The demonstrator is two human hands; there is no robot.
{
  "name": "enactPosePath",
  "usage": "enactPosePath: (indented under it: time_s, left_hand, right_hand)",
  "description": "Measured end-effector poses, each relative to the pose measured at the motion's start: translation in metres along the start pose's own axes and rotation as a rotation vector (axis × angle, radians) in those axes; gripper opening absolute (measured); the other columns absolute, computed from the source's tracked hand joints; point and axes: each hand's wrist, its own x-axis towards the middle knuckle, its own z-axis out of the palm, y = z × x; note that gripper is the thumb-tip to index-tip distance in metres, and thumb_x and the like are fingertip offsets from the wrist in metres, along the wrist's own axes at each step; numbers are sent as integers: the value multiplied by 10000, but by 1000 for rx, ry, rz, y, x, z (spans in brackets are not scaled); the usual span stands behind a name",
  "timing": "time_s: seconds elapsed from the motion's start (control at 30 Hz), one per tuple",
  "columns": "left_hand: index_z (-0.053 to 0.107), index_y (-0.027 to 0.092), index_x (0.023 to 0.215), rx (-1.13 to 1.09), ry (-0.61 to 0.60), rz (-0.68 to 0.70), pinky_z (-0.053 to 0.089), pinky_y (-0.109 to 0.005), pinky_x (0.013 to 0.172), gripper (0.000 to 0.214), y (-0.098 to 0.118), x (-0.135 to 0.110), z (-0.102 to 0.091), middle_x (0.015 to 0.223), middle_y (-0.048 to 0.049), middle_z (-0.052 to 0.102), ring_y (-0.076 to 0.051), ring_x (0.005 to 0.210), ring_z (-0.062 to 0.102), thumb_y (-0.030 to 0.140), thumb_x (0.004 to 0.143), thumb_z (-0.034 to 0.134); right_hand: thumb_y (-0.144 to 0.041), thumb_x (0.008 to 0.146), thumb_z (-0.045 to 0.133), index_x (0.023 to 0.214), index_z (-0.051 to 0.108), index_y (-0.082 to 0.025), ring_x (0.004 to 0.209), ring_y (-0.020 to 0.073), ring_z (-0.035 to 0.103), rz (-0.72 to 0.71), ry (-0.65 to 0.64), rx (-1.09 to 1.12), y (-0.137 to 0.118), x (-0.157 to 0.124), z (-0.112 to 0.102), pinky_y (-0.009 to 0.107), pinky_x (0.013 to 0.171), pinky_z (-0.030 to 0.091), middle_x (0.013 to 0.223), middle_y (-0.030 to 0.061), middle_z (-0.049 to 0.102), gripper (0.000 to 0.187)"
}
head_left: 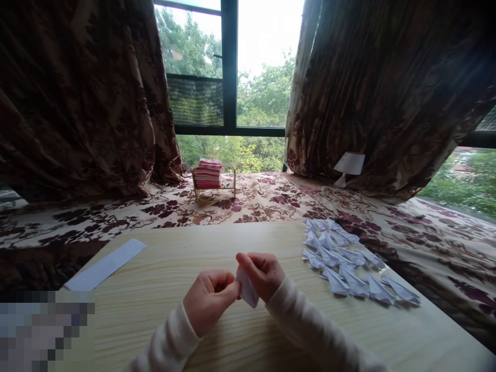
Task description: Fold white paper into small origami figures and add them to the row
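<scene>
Both hands meet above the middle of the wooden table (163,330), pinching one small piece of folded white paper (248,293). My left hand (211,299) grips its left edge between thumb and curled fingers. My right hand (265,273) is closed on its upper right part, with the thumb over the top. The paper's lower end comes to a point between the hands; the fingers hide the rest of it. To the right of my right hand lie several folded white paper pieces (336,257), pointed and grouped in rough rows.
A flat stack or strip of white paper (106,264) lies at the table's left edge. Behind the table, a floral-covered ledge (263,201) bears a small wooden rack with folded pink striped cloths (208,174) and a white lamp (350,163). A blurred patch covers the lower left corner.
</scene>
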Motion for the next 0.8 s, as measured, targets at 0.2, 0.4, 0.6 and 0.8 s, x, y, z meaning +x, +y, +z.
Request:
enactPosePath:
  time_s: [0.2,0.4,0.6,0.8]
  left_hand:
    - [512,157,481,-43,206,68,312,-232,519,353,-9,3,-4,466,27,427,-102,507,396,408,728,506]
    - [600,140,626,-152,198,74,313,-204,491,293,-7,5,-2,516,36,465,-88,517,390,421,701,563]
    - [659,139,663,-216,467,81,345,-202,497,223,-4,3,1,520,31,532,-97,522,428,360,648,635]
    - [520,164,518,-185,341,97,292,-215,472,298,-4,0,2,441,59,386,-86,471,352,391,706,561]
  right_hand:
    - [-639,697,479,565,540,-134,457,112,488,107,-153,126,-3,8,-20,223,420,384,491,14,526,525]
    - [-528,660,611,564,542,-128,453,63,366,-1,-162,49,0,6,-21,200,427,270,462,-44,440,417]
    - [-557,741,498,652,538,-139,433,79,377,36,-196,-24,5,1,-11,212,407,284,492,-32,445,429]
    - [-474,827,416,537,384,-184,479,82,316,-230,57,-214,6,-5,2,223,451,250,497,-49,334,411]
